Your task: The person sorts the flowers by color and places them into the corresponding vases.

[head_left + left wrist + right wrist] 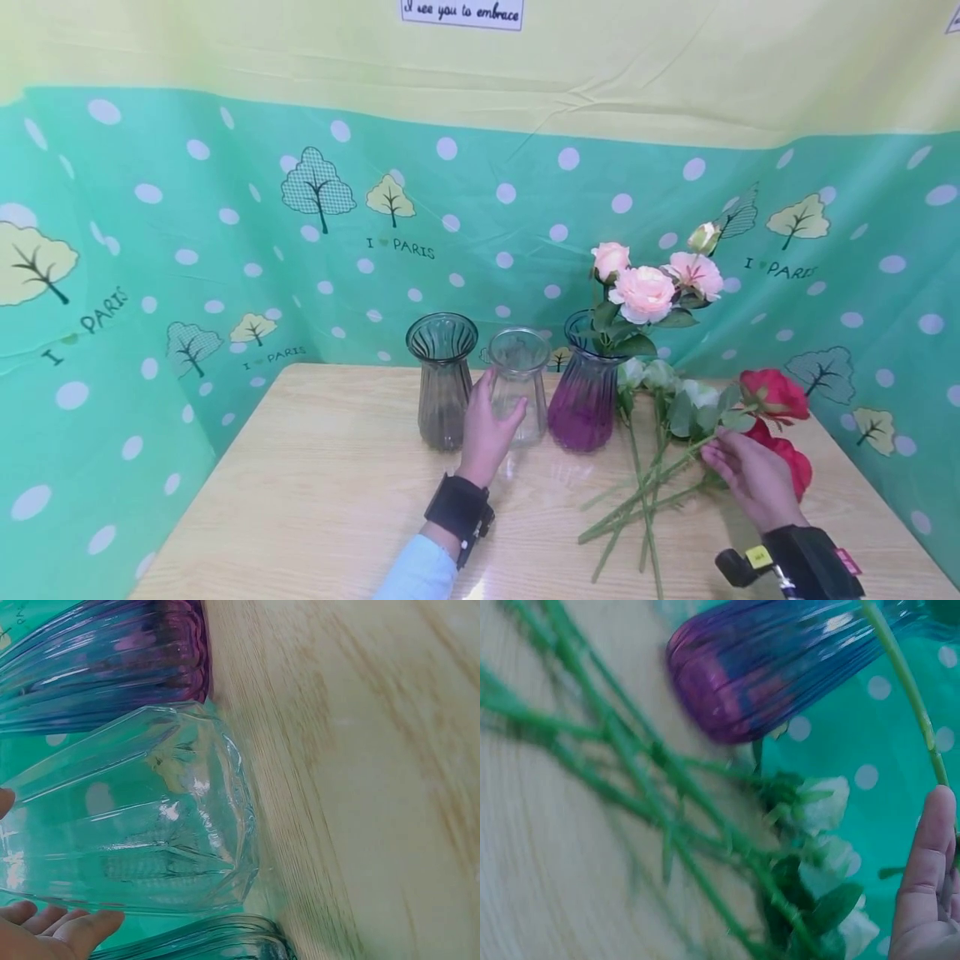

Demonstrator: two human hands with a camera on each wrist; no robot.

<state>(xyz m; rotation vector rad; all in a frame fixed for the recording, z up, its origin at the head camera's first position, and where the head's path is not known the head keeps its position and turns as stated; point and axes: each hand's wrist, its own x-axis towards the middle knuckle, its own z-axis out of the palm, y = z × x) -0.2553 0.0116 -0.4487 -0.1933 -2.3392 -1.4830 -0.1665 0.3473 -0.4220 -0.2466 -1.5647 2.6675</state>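
In the head view, my left hand point(489, 433) is at the clear glass vase point(531, 408), thumb on its near side and fingers along its left side. The left wrist view shows the fingers against the wall of the upright clear vase point(150, 817). My right hand point(753, 475) pinches a green stem point(907, 682) between thumb and fingers, close below a red rose point(776, 395). That stem slants down and left over other stems. A second red rose point(787, 458) shows behind the right hand.
A grey glass vase point(442, 392) stands left of the clear one. The purple-blue vase point(581, 408), to its right, holds pink roses point(643, 294). White roses point(662, 375) with crossed stems lie on the wooden table point(322, 483). A green dotted curtain point(247, 217) hangs behind.
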